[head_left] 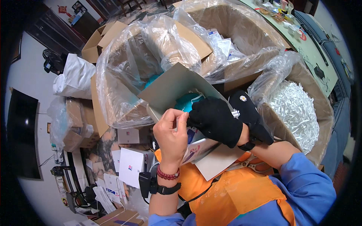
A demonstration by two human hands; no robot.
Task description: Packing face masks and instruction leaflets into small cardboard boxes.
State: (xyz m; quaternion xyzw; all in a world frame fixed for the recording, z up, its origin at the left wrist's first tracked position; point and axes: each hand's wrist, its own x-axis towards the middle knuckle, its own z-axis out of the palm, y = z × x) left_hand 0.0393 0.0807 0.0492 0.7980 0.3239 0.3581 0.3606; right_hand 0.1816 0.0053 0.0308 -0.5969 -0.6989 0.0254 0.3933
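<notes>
An open carton (177, 81) with grey inner walls and a printed white outside stands at my lap. Inside it lies a round teal object (184, 102), with a thin white strand (199, 97) across its top. My bare left hand (171, 132) is at the near side of the carton, thumb and fingertips pinched together. Over the opening, my right hand (215, 121) wears a black glove, its fingers curled against my left fingertips. What the fingers hold is too small or hidden to make out. Several small white ends (235, 113) show beside the glove.
Brown cartons lined with clear plastic stand ahead: one holds teal items (152, 80), another white packets (226, 47). At right is a carton of shredded white paper (294, 113). White boxes (134, 165) lie at left. Scissors (253, 164) rest by my orange apron (233, 196).
</notes>
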